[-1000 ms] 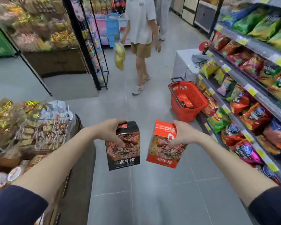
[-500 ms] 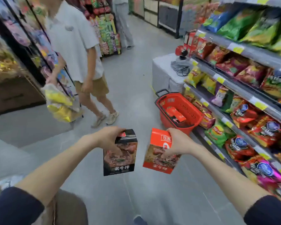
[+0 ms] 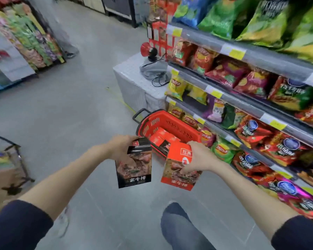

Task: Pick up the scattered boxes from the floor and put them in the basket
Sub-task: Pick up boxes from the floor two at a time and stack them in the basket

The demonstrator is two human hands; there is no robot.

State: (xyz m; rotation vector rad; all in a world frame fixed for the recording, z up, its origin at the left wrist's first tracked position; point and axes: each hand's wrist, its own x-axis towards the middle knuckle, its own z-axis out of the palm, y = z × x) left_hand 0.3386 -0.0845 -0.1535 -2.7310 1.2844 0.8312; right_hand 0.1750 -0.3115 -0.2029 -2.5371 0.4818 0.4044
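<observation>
The left hand (image 3: 122, 147) grips a black box (image 3: 134, 165) by its top; the right hand (image 3: 197, 157) grips a red box (image 3: 179, 168), both held upright over the floor (image 3: 70, 105). Just beyond them the red basket (image 3: 172, 123) stands on the floor, already holding boxes. Snack shelves (image 3: 242, 98) crowd its right side, and a white block (image 3: 134, 82) carrying a small fan (image 3: 149, 51) sits just behind it. The person's knee (image 3: 177, 222) shows below. Left of the basket the aisle floor lies open up to a far rack (image 3: 25, 38).
</observation>
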